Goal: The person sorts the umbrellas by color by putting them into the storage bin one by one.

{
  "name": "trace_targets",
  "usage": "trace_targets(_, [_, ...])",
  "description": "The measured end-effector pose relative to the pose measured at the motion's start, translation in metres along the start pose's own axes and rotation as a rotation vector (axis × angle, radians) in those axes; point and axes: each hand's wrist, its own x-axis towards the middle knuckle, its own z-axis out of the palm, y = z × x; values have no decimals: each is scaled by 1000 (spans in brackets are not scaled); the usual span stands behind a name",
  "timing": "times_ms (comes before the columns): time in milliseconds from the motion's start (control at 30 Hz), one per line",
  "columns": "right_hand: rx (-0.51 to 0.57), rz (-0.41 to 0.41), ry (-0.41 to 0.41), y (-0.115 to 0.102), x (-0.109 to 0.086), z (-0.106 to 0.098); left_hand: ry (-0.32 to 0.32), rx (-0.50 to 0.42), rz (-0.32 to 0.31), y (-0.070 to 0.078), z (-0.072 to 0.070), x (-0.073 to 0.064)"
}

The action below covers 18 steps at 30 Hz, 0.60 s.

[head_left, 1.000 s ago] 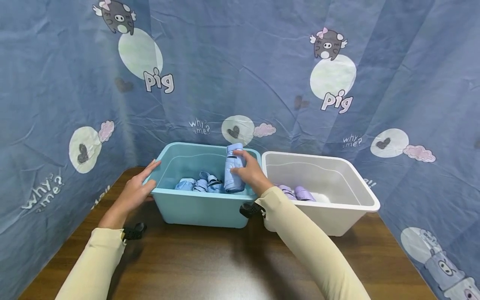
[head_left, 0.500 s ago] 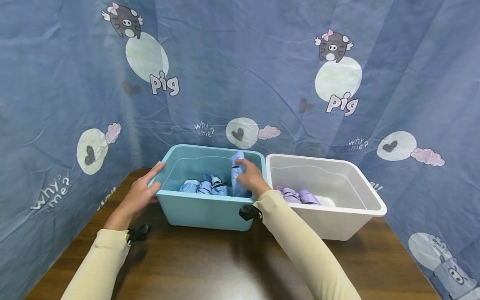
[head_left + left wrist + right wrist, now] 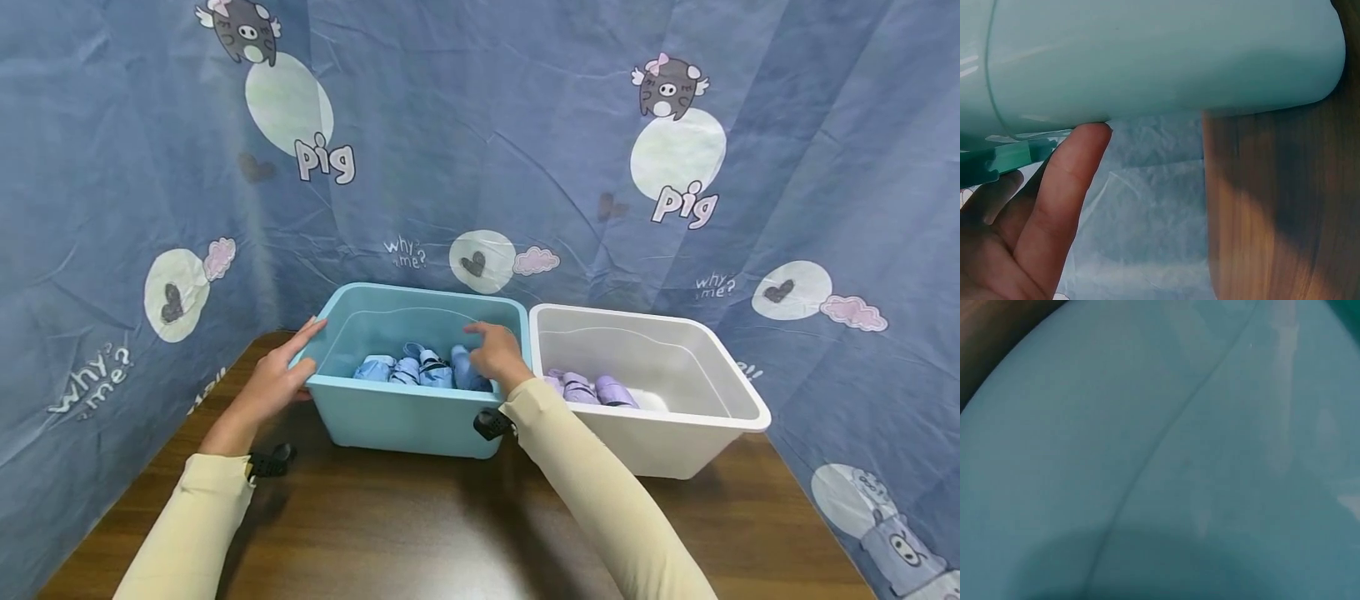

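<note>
A blue plastic bin [image 3: 408,421] stands on the table with several blue folded umbrellas [image 3: 405,371] side by side inside. My left hand [image 3: 272,379] holds its left front corner, thumb over the rim; in the left wrist view one finger [image 3: 1063,203] touches the outer wall below the rim. Over the bin's right side is my right hand [image 3: 498,354], index finger stretched out to the left. The rightmost blue umbrella [image 3: 467,371] lies below and left of it, apart from the visible fingertip. The right hand's other fingers are hidden; its wrist view shows just the bin's wall [image 3: 1147,456].
Close on the right stands a white bin [image 3: 720,417] with several purple folded umbrellas [image 3: 581,390] in its left part. A blue patterned curtain [image 3: 465,150] hangs behind both bins. The brown wooden table [image 3: 420,533] extends in front of them.
My right hand has lowered the blue umbrella into the blue bin and let go of it; it now lies beside the others. My left hand has stayed on the bin's corner.
</note>
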Motion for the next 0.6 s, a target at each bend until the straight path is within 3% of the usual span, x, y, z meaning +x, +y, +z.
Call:
trace_targets(100, [-3, -22, 34, 0, 0, -2, -6, 6, 2, 0, -1, 2])
trace_targets(200, [66, -26, 78, 0, -2, -6, -28, 14, 8, 1, -2, 5])
trace_targets(300, [165, -52, 127, -1, -7, -10, -16, 102, 42, 4, -4, 7])
trace_targets(433, [230, -139, 171, -6, -19, -18, 56, 244, 86, 10, -11, 9])
trace_targets(600, [278, -307, 220, -10, -44, -33, 143, 303, 166, 24, -16, 8])
